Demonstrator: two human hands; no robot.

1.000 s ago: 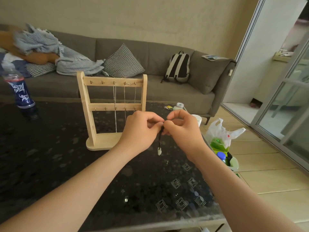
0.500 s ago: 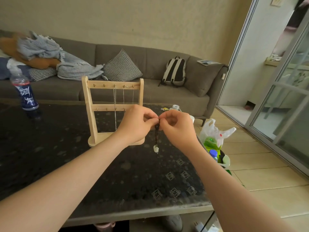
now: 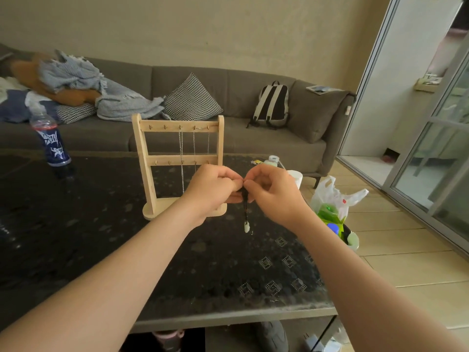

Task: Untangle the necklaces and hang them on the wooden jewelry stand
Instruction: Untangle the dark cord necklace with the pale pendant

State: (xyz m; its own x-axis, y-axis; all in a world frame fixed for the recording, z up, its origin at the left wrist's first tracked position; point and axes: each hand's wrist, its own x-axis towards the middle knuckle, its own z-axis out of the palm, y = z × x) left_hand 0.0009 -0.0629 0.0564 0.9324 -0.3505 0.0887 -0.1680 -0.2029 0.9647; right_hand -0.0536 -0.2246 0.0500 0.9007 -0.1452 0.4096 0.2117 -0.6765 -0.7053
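A dark beaded necklace (image 3: pixel 245 208) with a small white pendant (image 3: pixel 246 227) hangs down between my two hands. My left hand (image 3: pixel 212 190) and my right hand (image 3: pixel 272 191) meet fingertip to fingertip and both pinch its top, just above the dark table (image 3: pixel 101 237). Behind my left hand stands the wooden jewelry stand (image 3: pixel 177 158) with two rows of hooks. Three thin silver chains (image 3: pixel 181 158) hang from hooks on its top bar, right of centre.
A blue-labelled plastic bottle (image 3: pixel 52 141) stands at the table's far left. A white cup (image 3: pixel 295 177) and a small jar sit near the table's right edge. A bin with a white bag (image 3: pixel 335 199) is on the floor at right. A grey sofa runs behind.
The view has tilted down a little, showing more of the table's near edge. Both hands stay together pinching the necklace; the pendant keeps hanging below them.
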